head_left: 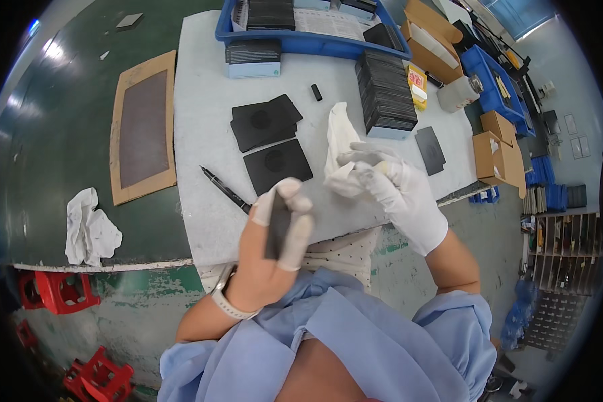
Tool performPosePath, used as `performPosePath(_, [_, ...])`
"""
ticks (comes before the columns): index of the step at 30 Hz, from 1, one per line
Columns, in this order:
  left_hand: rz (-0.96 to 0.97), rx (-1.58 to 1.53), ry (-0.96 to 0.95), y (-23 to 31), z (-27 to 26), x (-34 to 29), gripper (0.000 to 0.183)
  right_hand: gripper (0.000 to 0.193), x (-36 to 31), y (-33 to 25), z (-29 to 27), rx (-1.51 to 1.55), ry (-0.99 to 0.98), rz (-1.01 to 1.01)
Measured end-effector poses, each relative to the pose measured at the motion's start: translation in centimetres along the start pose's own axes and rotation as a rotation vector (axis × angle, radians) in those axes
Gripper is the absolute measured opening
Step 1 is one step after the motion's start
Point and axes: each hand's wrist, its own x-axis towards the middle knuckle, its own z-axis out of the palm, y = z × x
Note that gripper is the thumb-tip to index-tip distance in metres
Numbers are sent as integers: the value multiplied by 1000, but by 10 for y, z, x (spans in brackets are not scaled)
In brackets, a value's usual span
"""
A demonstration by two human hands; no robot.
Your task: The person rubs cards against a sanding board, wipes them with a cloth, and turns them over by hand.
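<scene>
Near the table's front edge my left hand (261, 258), with white covers on its fingers, is closed round a black card (277, 231) tilted almost edge-on. My right hand (405, 201), in a white glove, pinches a white cloth (340, 134) whose loose end lies on the white work surface (342, 221). Just beyond my left hand lies one black card (279, 166), and past it a few overlapping black cards (261, 122). An uncapped black pen (226, 189) lies to the left of them. Its small black cap (316, 92) is farther back.
A long row of black cards (385, 90) stands behind my right hand; one dark card (430, 150) lies beside it. At the back are a blue tray (315, 45) and a smaller card stack (254, 59). A white bottle (459, 94) stands right; a cardboard-framed panel (144, 127) lies left.
</scene>
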Motion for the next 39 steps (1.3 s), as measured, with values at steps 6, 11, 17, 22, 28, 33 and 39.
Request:
performPosePath(6, [145, 152, 39, 8, 16, 29, 39, 24, 1, -9, 1, 142, -17, 89])
performPosePath(11, [22, -62, 133, 17, 7, 36, 34, 28, 2, -2, -9, 193, -10, 167])
performPosePath(17, [-66, 21, 120, 20, 21, 48, 25, 16, 1, -30, 6, 905, 110, 244])
performPosePath(22, [28, 102, -48, 26, 33, 41, 39, 35, -24, -15, -8, 1095, 217, 40])
performPosePath(28, [205, 585, -22, 10, 27, 35, 64, 31, -24, 7, -83, 398, 825, -28])
performPosePath(33, [268, 793, -92, -9, 35, 22, 70, 32, 20, 89, -204, -273, 698, 146])
performPosePath(39, [235, 853, -211, -29, 48, 14, 69, 28, 46, 159, -262, -452, 495, 402])
